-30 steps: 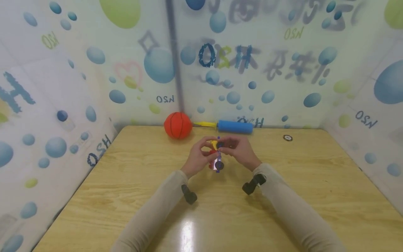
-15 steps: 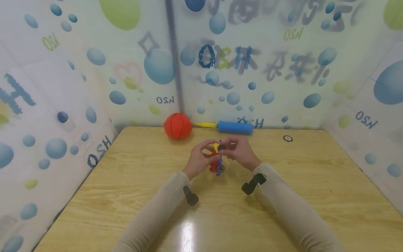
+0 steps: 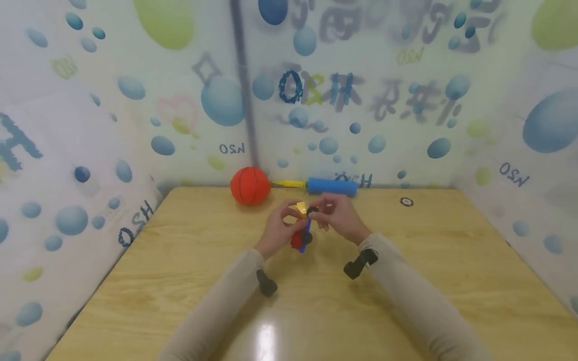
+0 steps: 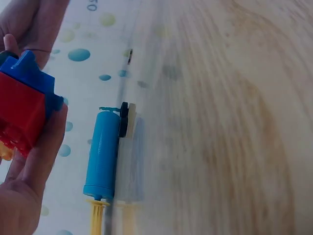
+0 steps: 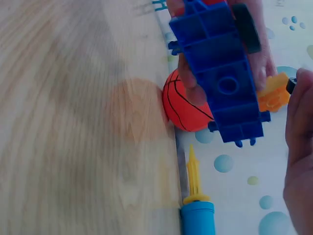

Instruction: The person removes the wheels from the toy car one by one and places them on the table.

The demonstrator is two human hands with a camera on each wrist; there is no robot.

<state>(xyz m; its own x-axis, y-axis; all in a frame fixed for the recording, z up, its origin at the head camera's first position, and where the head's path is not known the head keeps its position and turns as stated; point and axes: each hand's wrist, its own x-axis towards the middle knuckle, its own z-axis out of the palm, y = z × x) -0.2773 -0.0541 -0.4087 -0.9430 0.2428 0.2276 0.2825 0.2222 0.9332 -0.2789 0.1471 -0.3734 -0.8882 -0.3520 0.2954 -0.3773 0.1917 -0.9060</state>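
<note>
My left hand [image 3: 279,228] cradles one toy block car [image 3: 301,235], curled round it above the wooden table [image 3: 180,281]; my right hand [image 3: 336,216] pinches its black wheel [image 3: 310,211]. Bare tabletop spreads all around the car. Beyond it, at the table's far edge: one basketball [image 3: 250,186], one blue pump [image 3: 331,186].

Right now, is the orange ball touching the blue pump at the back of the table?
No: in the head view the orange ball sits apart from the blue pump, with the pump's yellow handle lying between them.
</note>
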